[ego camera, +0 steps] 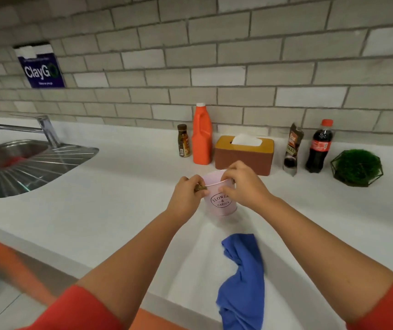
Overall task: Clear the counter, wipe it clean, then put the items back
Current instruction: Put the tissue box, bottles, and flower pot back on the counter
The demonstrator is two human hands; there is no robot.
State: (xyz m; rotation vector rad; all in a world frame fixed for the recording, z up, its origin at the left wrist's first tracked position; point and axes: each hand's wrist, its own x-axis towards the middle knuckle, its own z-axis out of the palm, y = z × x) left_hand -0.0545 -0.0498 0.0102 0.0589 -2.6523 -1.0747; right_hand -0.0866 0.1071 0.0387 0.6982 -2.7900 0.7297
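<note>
Now | left hand (186,196) is pinching brown grip (200,188) on small pink metal bucket (219,208) | right hand (243,184) is pinching its white wire handle (214,183)

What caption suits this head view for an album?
The left hand and right hand hold a pink bucket at the white counter, blue cloth nearby.

The bucket (221,207) stands on the counter (119,186) between the left hand (186,198) and the right hand (244,185), with the tissue box (244,159) just behind them, the cloth (243,270) on their near side and the sink (12,158) far to their left.
</note>
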